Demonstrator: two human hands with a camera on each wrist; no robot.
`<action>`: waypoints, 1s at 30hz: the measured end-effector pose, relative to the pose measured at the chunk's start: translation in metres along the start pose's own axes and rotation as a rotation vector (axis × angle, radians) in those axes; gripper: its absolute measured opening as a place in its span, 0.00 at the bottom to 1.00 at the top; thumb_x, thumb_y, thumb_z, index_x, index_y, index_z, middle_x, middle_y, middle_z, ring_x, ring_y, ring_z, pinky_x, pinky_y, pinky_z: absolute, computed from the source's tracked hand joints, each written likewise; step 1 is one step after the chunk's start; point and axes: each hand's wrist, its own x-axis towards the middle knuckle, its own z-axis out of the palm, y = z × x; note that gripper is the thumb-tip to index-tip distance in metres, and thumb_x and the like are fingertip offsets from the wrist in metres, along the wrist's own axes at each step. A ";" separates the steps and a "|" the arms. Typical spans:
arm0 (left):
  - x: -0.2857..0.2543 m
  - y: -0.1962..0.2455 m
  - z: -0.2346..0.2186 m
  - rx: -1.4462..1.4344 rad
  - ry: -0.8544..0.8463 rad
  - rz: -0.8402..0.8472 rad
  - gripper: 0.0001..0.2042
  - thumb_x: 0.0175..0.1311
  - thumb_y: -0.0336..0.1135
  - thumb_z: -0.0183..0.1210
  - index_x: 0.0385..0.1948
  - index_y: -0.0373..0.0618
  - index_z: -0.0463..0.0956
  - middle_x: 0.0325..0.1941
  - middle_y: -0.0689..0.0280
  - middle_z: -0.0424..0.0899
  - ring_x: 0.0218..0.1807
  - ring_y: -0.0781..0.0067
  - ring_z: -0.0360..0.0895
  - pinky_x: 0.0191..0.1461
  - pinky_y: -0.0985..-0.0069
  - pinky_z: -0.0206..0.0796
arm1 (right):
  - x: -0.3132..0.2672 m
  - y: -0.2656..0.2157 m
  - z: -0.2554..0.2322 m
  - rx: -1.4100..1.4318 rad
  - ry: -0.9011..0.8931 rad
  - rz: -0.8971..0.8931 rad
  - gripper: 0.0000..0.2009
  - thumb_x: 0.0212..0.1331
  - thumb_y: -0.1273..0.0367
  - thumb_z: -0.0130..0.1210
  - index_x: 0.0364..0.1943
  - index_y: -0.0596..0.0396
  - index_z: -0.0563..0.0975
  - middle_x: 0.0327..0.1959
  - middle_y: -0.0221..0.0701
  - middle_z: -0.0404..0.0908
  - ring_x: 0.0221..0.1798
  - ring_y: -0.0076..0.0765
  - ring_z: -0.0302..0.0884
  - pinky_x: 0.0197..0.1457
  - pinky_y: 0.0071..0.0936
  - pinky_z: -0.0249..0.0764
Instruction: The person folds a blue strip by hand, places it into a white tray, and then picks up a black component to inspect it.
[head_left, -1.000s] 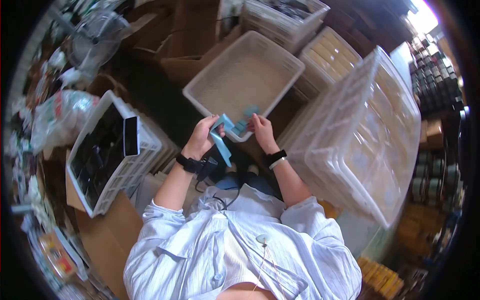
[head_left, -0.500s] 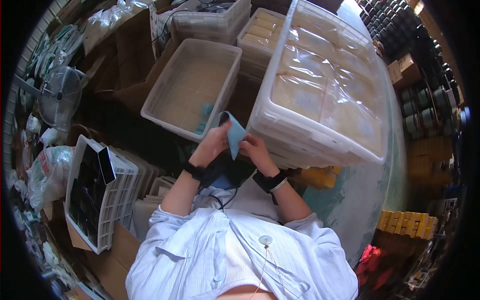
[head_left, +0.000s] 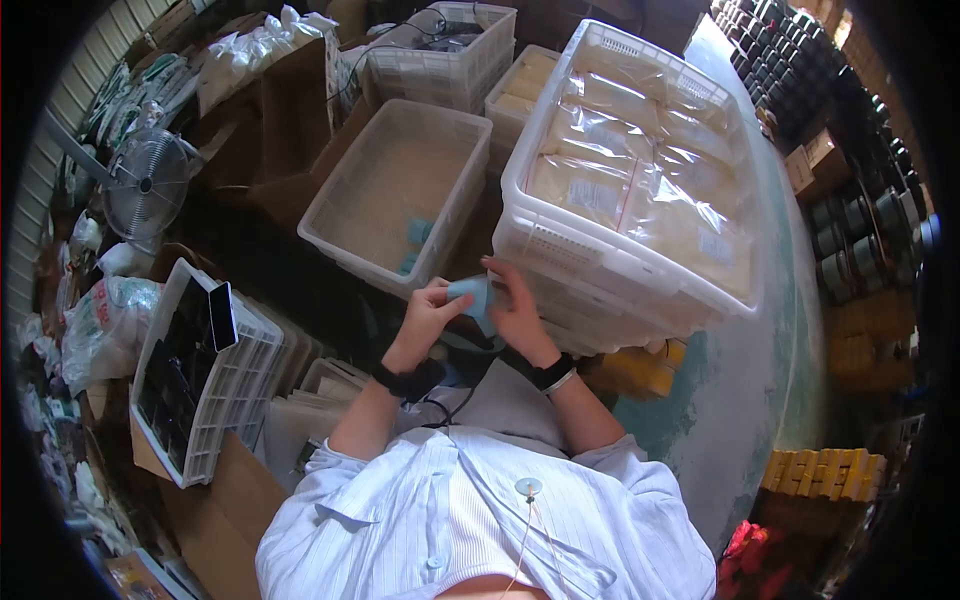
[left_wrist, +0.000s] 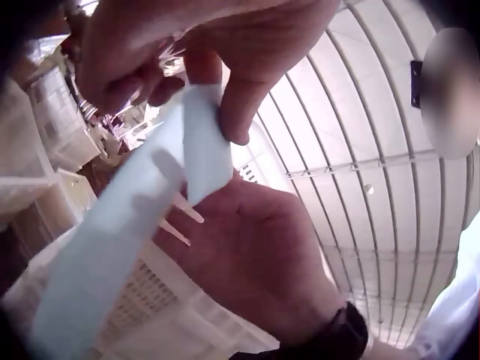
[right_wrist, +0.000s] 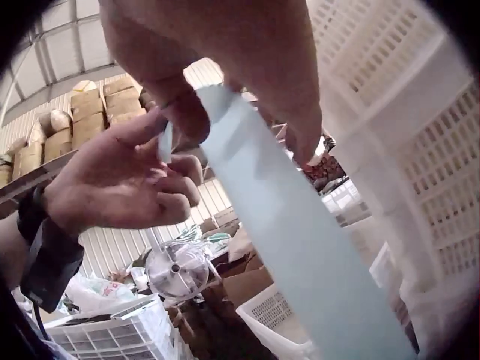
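A wide light blue ribbon (head_left: pixel 472 297) is held in front of the person's body, between both hands. My left hand (head_left: pixel 426 325) pinches its folded end between thumb and fingers, as the left wrist view shows. My right hand (head_left: pixel 520 318) holds the ribbon with the thumb on one face, the other fingers partly hidden behind it. A long flat length of the ribbon (right_wrist: pixel 300 232) hangs from the right hand in the right wrist view. Several small blue pieces (head_left: pixel 418 232) lie in the near right corner of a white plastic crate (head_left: pixel 345 250) just beyond the hands.
Tall stacked white crates (head_left: pixel 560 240) with clear bags of beige goods stand close on the right. At left is a tilted white crate (head_left: pixel 215 400) of dark items with a phone (head_left: pixel 221 316) on its edge. A fan (head_left: pixel 146 185) stands behind.
The hanging ribbon has been drawn up and folded between the hands, and the right hand has come from the crate's corner to grip it. The head view has turned rightward.
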 end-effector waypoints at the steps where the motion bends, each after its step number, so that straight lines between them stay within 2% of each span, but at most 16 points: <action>1: -0.003 -0.001 0.001 0.171 0.075 0.127 0.10 0.54 0.34 0.66 0.29 0.36 0.80 0.38 0.68 0.78 0.38 0.83 0.73 0.38 0.86 0.61 | -0.001 -0.004 0.001 -0.008 -0.043 -0.042 0.14 0.54 0.76 0.56 0.46 0.57 0.74 0.35 0.31 0.80 0.39 0.30 0.77 0.42 0.26 0.72; 2: -0.008 -0.002 0.002 0.344 0.149 0.246 0.09 0.53 0.33 0.66 0.28 0.35 0.81 0.39 0.68 0.76 0.40 0.82 0.73 0.40 0.85 0.61 | -0.003 -0.008 0.003 -0.014 -0.086 -0.084 0.15 0.53 0.76 0.56 0.47 0.56 0.74 0.36 0.31 0.81 0.41 0.30 0.77 0.44 0.25 0.73; 3: -0.010 0.001 0.005 0.372 0.214 0.283 0.08 0.51 0.30 0.67 0.27 0.34 0.80 0.40 0.69 0.72 0.44 0.82 0.69 0.44 0.86 0.58 | -0.004 -0.001 0.003 0.047 -0.166 0.038 0.15 0.54 0.76 0.56 0.47 0.56 0.74 0.36 0.30 0.81 0.41 0.29 0.77 0.44 0.25 0.73; 4: -0.010 0.002 0.005 0.292 0.214 0.337 0.08 0.52 0.31 0.66 0.27 0.34 0.80 0.41 0.68 0.72 0.45 0.80 0.69 0.44 0.84 0.60 | -0.006 0.004 0.003 0.110 -0.243 0.157 0.14 0.55 0.75 0.56 0.47 0.56 0.74 0.37 0.30 0.81 0.42 0.28 0.77 0.44 0.25 0.73; 6: -0.002 0.006 0.005 0.130 0.211 0.464 0.09 0.54 0.33 0.65 0.28 0.35 0.81 0.42 0.65 0.72 0.48 0.77 0.69 0.44 0.82 0.63 | -0.009 -0.004 0.001 0.262 -0.257 0.296 0.13 0.57 0.74 0.55 0.47 0.57 0.74 0.35 0.29 0.80 0.40 0.26 0.76 0.43 0.24 0.72; 7: -0.001 0.006 0.001 -0.016 0.089 0.349 0.08 0.58 0.32 0.62 0.32 0.34 0.81 0.46 0.65 0.73 0.48 0.76 0.70 0.49 0.79 0.63 | -0.007 -0.012 -0.001 0.335 -0.265 0.361 0.12 0.58 0.73 0.55 0.46 0.57 0.74 0.34 0.29 0.80 0.39 0.26 0.76 0.42 0.24 0.72; 10: 0.003 0.004 0.005 0.036 0.028 0.309 0.09 0.62 0.32 0.58 0.36 0.35 0.80 0.50 0.64 0.73 0.51 0.74 0.70 0.53 0.77 0.61 | -0.005 -0.011 -0.004 0.704 -0.151 0.524 0.10 0.62 0.69 0.52 0.45 0.58 0.76 0.35 0.28 0.79 0.39 0.22 0.74 0.42 0.22 0.70; 13: 0.004 0.000 0.012 -0.020 0.022 0.367 0.11 0.65 0.33 0.55 0.39 0.35 0.80 0.53 0.64 0.73 0.51 0.75 0.70 0.56 0.78 0.60 | -0.003 -0.013 -0.004 0.274 -0.242 0.196 0.12 0.64 0.66 0.49 0.46 0.59 0.75 0.38 0.28 0.78 0.41 0.22 0.73 0.43 0.21 0.70; 16: -0.001 0.010 0.015 -0.468 -0.072 0.048 0.12 0.66 0.35 0.54 0.39 0.35 0.80 0.53 0.65 0.74 0.52 0.76 0.70 0.57 0.79 0.58 | 0.004 -0.009 -0.008 0.206 -0.264 0.099 0.15 0.65 0.64 0.48 0.47 0.61 0.74 0.40 0.28 0.77 0.42 0.21 0.72 0.44 0.20 0.69; 19: 0.006 0.002 0.017 -0.056 -0.047 0.358 0.10 0.64 0.33 0.55 0.39 0.36 0.80 0.51 0.65 0.75 0.49 0.80 0.72 0.54 0.81 0.61 | 0.003 -0.030 -0.005 0.444 -0.087 0.187 0.14 0.65 0.64 0.48 0.45 0.62 0.75 0.38 0.27 0.76 0.39 0.20 0.71 0.41 0.19 0.69; 22: 0.009 -0.002 0.020 0.006 0.087 0.349 0.07 0.62 0.29 0.58 0.36 0.37 0.81 0.45 0.65 0.78 0.41 0.81 0.74 0.45 0.83 0.65 | 0.011 -0.018 -0.008 0.674 -0.121 0.313 0.10 0.62 0.69 0.50 0.42 0.62 0.77 0.36 0.26 0.78 0.37 0.19 0.71 0.39 0.18 0.69; 25: 0.013 -0.011 0.017 0.107 0.186 0.286 0.05 0.58 0.25 0.61 0.34 0.38 0.81 0.38 0.67 0.80 0.34 0.82 0.76 0.38 0.85 0.67 | 0.017 -0.020 -0.017 0.273 -0.245 0.144 0.08 0.59 0.74 0.52 0.39 0.63 0.79 0.33 0.27 0.79 0.34 0.18 0.71 0.38 0.17 0.69; 28: 0.016 -0.002 0.018 -0.225 0.119 0.401 0.06 0.54 0.22 0.62 0.34 0.40 0.80 0.34 0.70 0.80 0.31 0.83 0.75 0.37 0.85 0.66 | 0.022 -0.031 -0.022 0.268 -0.182 0.100 0.06 0.56 0.77 0.54 0.36 0.62 0.80 0.31 0.28 0.80 0.33 0.17 0.71 0.37 0.17 0.69; 30: 0.011 0.011 0.016 -0.071 0.084 0.358 0.09 0.54 0.22 0.62 0.37 0.41 0.79 0.33 0.69 0.80 0.32 0.83 0.76 0.38 0.85 0.67 | 0.023 -0.018 -0.025 0.304 -0.188 0.082 0.06 0.55 0.77 0.54 0.36 0.61 0.80 0.31 0.28 0.80 0.33 0.17 0.72 0.37 0.18 0.69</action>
